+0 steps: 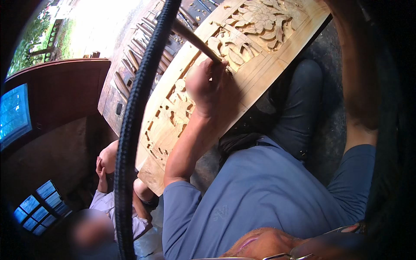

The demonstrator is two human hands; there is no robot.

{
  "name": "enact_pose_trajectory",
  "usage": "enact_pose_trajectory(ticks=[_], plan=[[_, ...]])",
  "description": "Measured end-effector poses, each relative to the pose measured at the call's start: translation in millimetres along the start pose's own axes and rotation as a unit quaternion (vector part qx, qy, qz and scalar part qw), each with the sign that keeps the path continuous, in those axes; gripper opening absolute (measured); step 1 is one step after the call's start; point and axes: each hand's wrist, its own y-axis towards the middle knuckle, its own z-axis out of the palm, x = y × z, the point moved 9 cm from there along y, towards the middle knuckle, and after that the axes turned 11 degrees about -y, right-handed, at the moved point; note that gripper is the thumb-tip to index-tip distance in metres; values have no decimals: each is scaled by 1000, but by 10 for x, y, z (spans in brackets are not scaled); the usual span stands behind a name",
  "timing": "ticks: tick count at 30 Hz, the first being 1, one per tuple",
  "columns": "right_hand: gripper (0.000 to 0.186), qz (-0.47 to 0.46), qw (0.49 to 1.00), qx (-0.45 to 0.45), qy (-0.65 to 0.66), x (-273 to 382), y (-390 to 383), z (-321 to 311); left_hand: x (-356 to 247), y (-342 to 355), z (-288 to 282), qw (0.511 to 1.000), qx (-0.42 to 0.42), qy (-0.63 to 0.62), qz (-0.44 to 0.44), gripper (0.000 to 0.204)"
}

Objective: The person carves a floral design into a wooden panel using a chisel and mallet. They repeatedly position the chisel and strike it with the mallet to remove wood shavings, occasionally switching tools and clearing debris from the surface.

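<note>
A long pale wooden panel (264, 93), carved in relief with flowers and leaves, lies at a slant across the upper middle. My left hand (208, 84) is closed around a wooden-handled tool (197, 39), over the panel's carved part. The tool's shaft slants from my fist up to the left and passes behind a black cable; its kind is hard to tell. A carved flower (262, 17) shows beyond the hand, with cut-out shapes on the panel's near left part. My right forearm (357, 86) rises along the right side, and its hand is beyond the upper edge.
Several wooden-handled hand tools (136, 52) lie in a row on the bench beyond the panel. A black braided cable (138, 108) crosses the view. Another person (104, 201) sits at the lower left, a hand on a knee. My leg (303, 99) is beside the panel.
</note>
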Motion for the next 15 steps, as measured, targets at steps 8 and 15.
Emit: enact_pose_trajectory(ticks=[8, 15], plan=[[34, 110, 987, 2, 121, -167, -33, 68, 262, -90, -16, 989, -66, -111, -69, 14], [33, 171, 968, 0, 184, -281, -119, 168, 336, -90, -29, 993, -50, -86, -57, 11]])
